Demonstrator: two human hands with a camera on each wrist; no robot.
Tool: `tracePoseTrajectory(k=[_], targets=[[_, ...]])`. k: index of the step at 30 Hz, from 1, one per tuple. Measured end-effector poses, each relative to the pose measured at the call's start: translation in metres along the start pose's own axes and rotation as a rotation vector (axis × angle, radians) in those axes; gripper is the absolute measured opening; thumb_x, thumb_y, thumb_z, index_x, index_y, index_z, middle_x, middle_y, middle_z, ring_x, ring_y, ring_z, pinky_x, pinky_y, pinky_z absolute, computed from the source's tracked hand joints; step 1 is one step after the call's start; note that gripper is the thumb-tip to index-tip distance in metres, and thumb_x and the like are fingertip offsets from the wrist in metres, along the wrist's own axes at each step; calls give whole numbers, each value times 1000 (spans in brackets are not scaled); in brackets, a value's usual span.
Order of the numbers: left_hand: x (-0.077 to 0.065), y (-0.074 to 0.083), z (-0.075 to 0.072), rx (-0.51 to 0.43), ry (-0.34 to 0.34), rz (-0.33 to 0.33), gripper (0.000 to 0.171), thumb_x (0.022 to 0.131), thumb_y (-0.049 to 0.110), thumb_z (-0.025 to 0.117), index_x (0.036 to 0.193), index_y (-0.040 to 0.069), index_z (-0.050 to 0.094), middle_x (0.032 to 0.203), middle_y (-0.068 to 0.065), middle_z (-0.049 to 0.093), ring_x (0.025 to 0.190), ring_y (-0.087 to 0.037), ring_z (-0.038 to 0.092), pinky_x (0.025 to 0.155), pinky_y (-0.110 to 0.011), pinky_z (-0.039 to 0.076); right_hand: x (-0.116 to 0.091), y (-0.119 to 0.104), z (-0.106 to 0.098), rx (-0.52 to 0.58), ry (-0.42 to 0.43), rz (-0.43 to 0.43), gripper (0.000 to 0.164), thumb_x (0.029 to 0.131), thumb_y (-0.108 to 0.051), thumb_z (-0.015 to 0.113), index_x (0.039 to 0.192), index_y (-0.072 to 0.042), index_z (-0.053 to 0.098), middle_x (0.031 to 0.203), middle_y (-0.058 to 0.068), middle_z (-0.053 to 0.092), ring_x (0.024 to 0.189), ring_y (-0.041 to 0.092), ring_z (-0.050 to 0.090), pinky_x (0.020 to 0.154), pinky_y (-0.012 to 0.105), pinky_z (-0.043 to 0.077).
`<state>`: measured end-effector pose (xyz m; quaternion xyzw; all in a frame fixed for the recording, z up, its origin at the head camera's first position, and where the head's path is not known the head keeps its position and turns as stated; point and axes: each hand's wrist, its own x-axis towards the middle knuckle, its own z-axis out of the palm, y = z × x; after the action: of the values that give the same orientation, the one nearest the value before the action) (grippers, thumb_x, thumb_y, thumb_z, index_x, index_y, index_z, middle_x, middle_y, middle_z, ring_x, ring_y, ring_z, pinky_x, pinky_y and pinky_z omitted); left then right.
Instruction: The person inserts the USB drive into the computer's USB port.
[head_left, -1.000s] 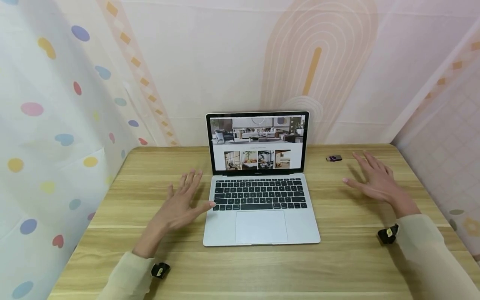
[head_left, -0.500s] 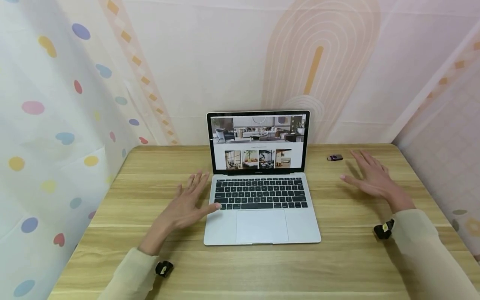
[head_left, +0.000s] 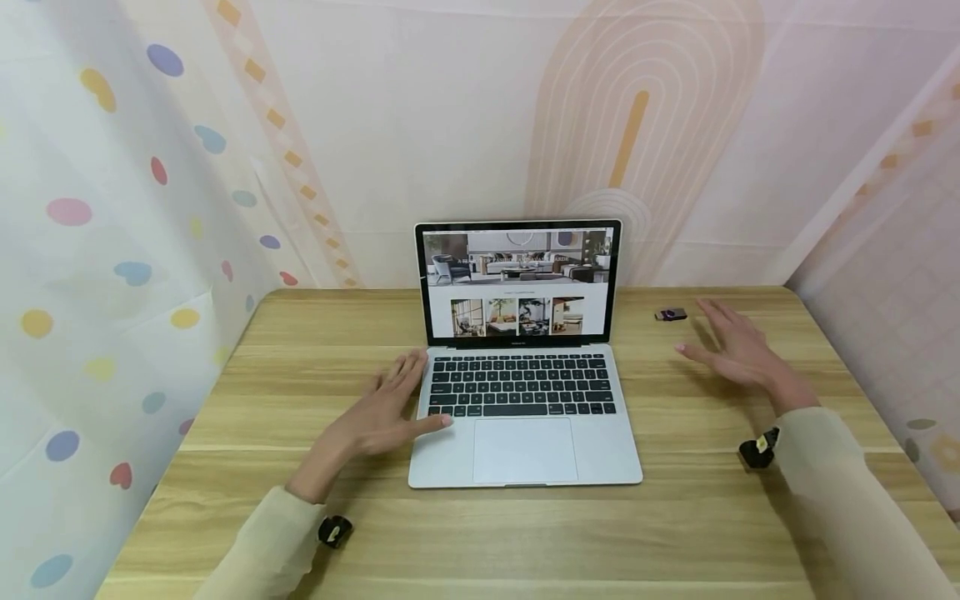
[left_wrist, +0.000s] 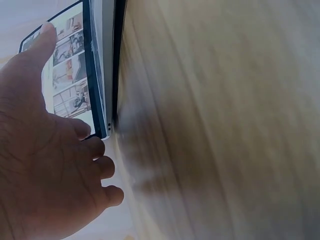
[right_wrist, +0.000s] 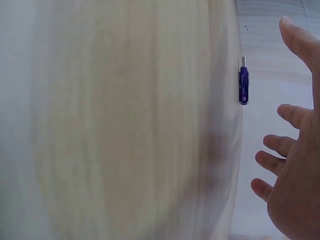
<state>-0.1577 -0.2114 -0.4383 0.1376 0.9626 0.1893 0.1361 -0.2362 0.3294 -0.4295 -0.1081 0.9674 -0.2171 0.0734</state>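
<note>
An unfolded silver laptop (head_left: 525,450) stands mid-table, its screen lit with a page of furnished rooms. My left hand (head_left: 378,421) is at its left edge, fingers stretched along the side and the thumb over the palm rest below the keyboard. In the left wrist view that hand (left_wrist: 50,150) has its thumb apart from the fingers, near the laptop's side (left_wrist: 107,65). To the right of the laptop lies a purple USB stick (head_left: 671,314) with a metal plug, also seen in the right wrist view (right_wrist: 243,85). Beside the stick my right hand (head_left: 738,350) hovers with spread fingers, holding nothing.
The wood-grain table (head_left: 517,542) reaches back to a patterned curtain (head_left: 360,125) behind the laptop. More curtain (head_left: 105,283) with coloured dots hangs along the left side. Black wrist cameras (head_left: 334,531) sit at both beige sleeves.
My left hand has moved right, up to the laptop's left edge, its thumb farther over the palm rest. My right hand has shifted slightly left toward the USB stick.
</note>
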Motion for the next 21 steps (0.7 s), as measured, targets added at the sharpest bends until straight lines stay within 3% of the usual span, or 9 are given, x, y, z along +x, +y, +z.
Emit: tracePoseTrajectory(k=[13, 21], targets=[[6, 2, 0, 4, -63, 14, 121, 86, 79, 59, 165, 8, 1, 174, -12, -5, 161, -36, -2, 130, -60, 5, 14, 1, 1, 63, -37, 0, 96, 99, -50, 60, 164, -2, 8, 167, 34, 7, 152, 59, 6, 119, 79, 0], [10, 1, 3, 14, -103, -3, 131, 81, 78, 67, 165, 5, -2, 174, -13, -6, 161, -36, -2, 131, -58, 3, 22, 0, 2, 89, -45, 3, 95, 99, -50, 63, 163, -1, 14, 166, 36, 12, 151, 60, 10, 117, 80, 9]])
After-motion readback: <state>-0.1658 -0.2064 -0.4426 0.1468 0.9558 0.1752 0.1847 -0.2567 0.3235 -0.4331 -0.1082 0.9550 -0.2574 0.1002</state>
